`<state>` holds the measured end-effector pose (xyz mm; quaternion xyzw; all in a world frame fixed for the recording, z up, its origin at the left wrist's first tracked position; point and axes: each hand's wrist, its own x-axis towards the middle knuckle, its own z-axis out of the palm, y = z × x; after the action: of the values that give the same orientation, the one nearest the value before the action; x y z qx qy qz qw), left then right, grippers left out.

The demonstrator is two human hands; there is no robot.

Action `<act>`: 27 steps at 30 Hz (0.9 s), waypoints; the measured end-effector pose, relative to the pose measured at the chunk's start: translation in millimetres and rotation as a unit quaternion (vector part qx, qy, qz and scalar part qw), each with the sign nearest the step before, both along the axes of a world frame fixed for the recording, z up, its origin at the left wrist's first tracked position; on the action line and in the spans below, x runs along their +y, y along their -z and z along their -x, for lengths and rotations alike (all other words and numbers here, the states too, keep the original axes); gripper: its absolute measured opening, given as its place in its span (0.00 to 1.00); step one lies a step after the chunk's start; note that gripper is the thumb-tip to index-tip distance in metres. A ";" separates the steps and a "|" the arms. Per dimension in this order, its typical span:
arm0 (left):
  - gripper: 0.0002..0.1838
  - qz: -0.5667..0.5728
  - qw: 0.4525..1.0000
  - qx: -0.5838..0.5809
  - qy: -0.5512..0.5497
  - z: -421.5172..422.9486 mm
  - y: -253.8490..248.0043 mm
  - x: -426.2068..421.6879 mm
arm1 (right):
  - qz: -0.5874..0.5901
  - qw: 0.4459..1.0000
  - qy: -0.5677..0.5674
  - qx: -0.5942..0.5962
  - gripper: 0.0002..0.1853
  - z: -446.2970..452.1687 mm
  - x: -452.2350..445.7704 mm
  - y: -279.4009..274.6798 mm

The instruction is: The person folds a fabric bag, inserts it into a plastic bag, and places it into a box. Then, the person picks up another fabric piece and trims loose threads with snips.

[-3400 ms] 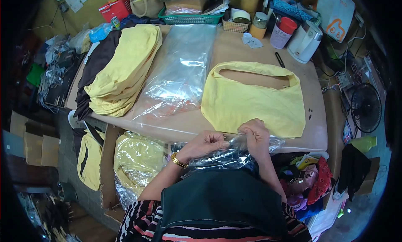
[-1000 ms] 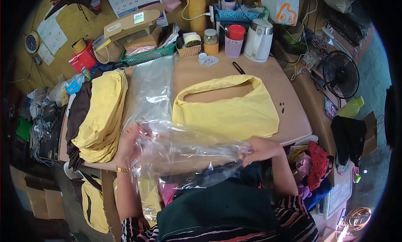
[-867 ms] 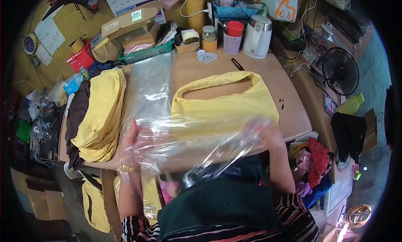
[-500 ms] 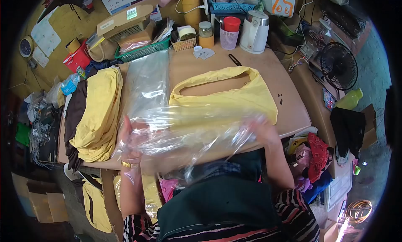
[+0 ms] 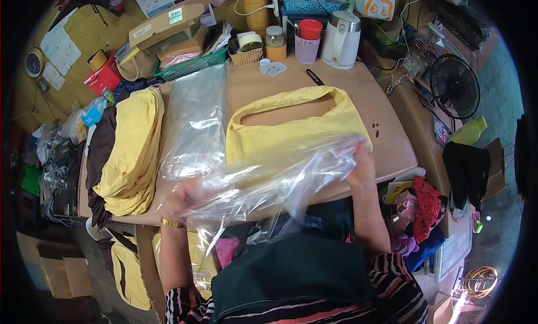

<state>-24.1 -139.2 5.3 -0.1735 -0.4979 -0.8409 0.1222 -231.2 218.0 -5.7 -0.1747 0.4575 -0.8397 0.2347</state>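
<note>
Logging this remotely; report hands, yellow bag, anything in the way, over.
Right hand gripping crumpled clear plastic film; left hand at its other end, grip blurred. Flat yellow cloth shoulder bag on brown table. Film veils bag's lower part.

I am facing a mustard-yellow wall [image 5: 100, 35] across a broad, tan-topped table [image 5: 388, 139].
A round, dark-faced clock [image 5: 34, 63] is hanging at my left beside white paper sheets [image 5: 60, 40], and a white printed calendar [image 5: 159, 4] is hanging farther right. Grey floor [image 5: 96, 268] is showing low at my left; a black, round, wire-caged fan [image 5: 455, 86] is occupying the right side, and a bright white patch of light [image 5: 459, 311] is glaring below it.
</note>
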 end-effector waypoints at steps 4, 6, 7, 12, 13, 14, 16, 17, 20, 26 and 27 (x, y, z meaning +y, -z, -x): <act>0.06 0.370 0.863 -0.286 0.193 0.5 -22.9 3.4 | 0.292 0.931 -0.154 -0.158 0.17 11.4 1.3 -0.2; 0.07 0.019 0.959 -0.275 -0.070 -11.2 15.1 -31.3 | 0.031 0.942 -0.277 -0.185 0.16 11.2 10.3 14.2; 0.07 -0.095 0.952 -0.245 -0.157 -11.4 14.0 -31.7 | -0.098 0.920 -0.378 -0.024 0.14 6.9 5.9 12.8; 0.14 -0.228 0.957 -0.180 0.015 -9.4 -42.6 -5.4 | -0.202 0.774 -0.542 0.257 0.17 -1.8 1.6 -12.7; 0.17 -0.228 0.950 -0.174 0.125 -10.3 -46.9 -6.7 | -0.188 0.891 -0.398 0.111 0.16 4.1 14.2 -4.5; 0.17 -0.229 0.949 -0.176 0.124 -4.7 -45.5 -5.8 | -0.126 0.966 -0.225 -0.003 0.16 10.0 26.7 3.8; 0.16 0.231 0.946 -0.182 0.135 1.0 -45.5 4.0 | 0.161 0.982 -0.039 -0.087 0.16 15.9 22.2 16.7; 0.15 0.353 0.890 -0.230 0.173 1.8 -48.9 13.0 | 0.248 0.961 -0.072 -0.102 0.18 22.9 20.1 21.9; 0.08 0.243 0.914 -0.325 -0.019 -9.3 -18.7 -25.3 | 0.313 0.915 -0.232 -0.103 0.20 23.0 17.6 24.4; 0.15 -0.207 0.960 -0.155 -0.104 11.2 -54.7 -15.2 | -0.074 0.896 -0.435 -0.052 0.30 5.9 15.4 2.9; 0.16 -0.234 0.965 -0.111 -0.040 10.3 -54.8 -17.0 | -0.071 0.900 -0.428 -0.030 0.31 -0.4 11.2 1.0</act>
<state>-34.4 -156.1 60.1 -0.0255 -0.3043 -0.9424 0.1366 -230.8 229.2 -6.6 -0.3113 0.3891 -0.6285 0.5972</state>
